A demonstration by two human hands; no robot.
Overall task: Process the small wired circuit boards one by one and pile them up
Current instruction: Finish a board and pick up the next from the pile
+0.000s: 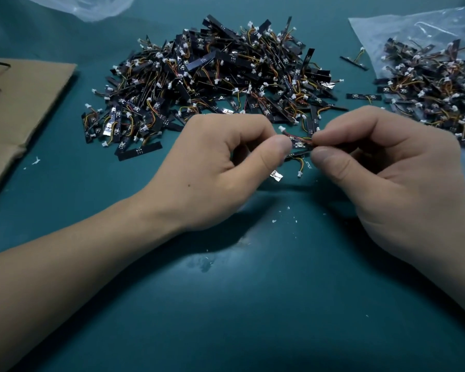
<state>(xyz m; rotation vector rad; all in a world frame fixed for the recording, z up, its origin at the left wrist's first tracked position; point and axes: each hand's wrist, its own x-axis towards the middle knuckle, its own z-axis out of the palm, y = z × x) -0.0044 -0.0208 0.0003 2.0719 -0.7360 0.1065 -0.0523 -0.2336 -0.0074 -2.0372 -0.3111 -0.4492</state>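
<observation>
Over the green tabletop [226,304], the left hand [220,167] and right hand [387,178] meet. Thumb and curled fingers [277,149] of each pinch opposite ends of one small wired circuit board [299,143], held just above the surface. Behind it spreads a big heap of boards [212,76]. A second heap [435,84] lies on a plastic bag [387,30] to the right, and cardboard [24,103] lies at the left.

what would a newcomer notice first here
A big heap of black wired circuit boards fills the far middle of the teal table. In front, the left hand and right hand pinch one small black wired board between them. A second heap lies on a clear plastic bag at right.
</observation>
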